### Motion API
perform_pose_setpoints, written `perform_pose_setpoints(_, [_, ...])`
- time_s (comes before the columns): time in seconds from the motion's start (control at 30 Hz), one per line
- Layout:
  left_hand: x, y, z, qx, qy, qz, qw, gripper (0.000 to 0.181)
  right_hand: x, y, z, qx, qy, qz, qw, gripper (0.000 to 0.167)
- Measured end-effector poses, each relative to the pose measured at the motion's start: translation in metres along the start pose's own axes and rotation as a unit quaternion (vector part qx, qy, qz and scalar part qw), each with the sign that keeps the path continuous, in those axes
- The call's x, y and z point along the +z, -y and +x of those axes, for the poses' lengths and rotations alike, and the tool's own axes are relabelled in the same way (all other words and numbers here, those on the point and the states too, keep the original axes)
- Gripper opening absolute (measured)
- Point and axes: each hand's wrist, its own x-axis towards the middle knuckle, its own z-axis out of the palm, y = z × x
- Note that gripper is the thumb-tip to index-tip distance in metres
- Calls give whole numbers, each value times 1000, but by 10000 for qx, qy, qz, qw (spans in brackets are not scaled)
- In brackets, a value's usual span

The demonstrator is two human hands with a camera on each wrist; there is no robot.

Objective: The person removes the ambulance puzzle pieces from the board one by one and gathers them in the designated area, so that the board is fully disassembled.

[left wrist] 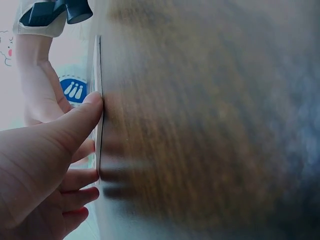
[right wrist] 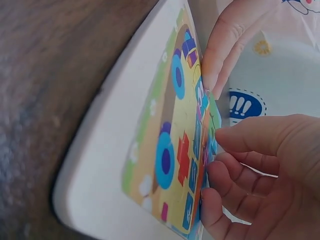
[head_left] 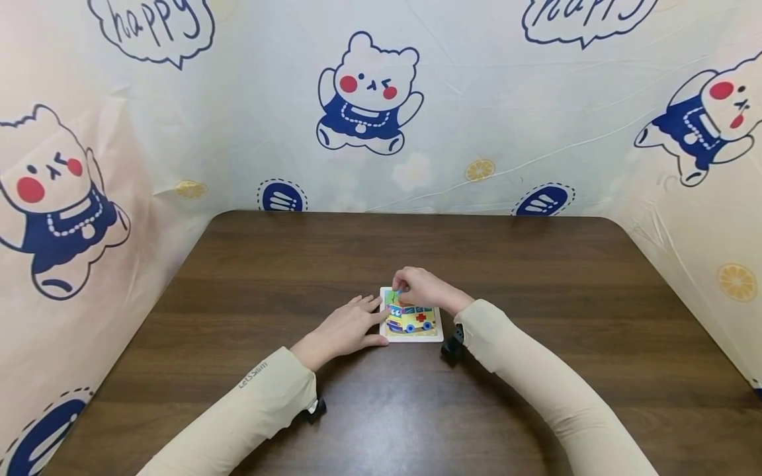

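while right hand (head_left: 424, 289) pinches piece (right wrist: 215, 119), left hand (head_left: 347, 326) spread, covering puzzle (right wrist: 100, 165) edge, cloth (head_left: 458, 119) behind

Wood-grain tabletop (head_left: 393, 410) with a soft sheen, smooth picture board (right wrist: 117, 127), creased cloth-like backdrop (head_left: 476, 99), matt cloth sleeves (head_left: 542, 363)

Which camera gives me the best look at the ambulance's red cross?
The right wrist view: the red cross appears largest there, uncovered though slanted. The head view shows it small; the left wrist view shows the puzzle board edge-on, hiding it.

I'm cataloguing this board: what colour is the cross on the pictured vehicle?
The cross is red, clearest in the right wrist view.
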Motion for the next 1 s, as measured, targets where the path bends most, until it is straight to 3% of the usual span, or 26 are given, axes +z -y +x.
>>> perform_pose_setpoints(0.43, [-2,-1,0,-52,68,71,9999,60,2,-2,2,47,-148,214,9997,14])
perform_pose_setpoints(1.0, [-3,-2,-1,29,19,30,10000,58,3,-9,2,-280,-292,492,9980,8])
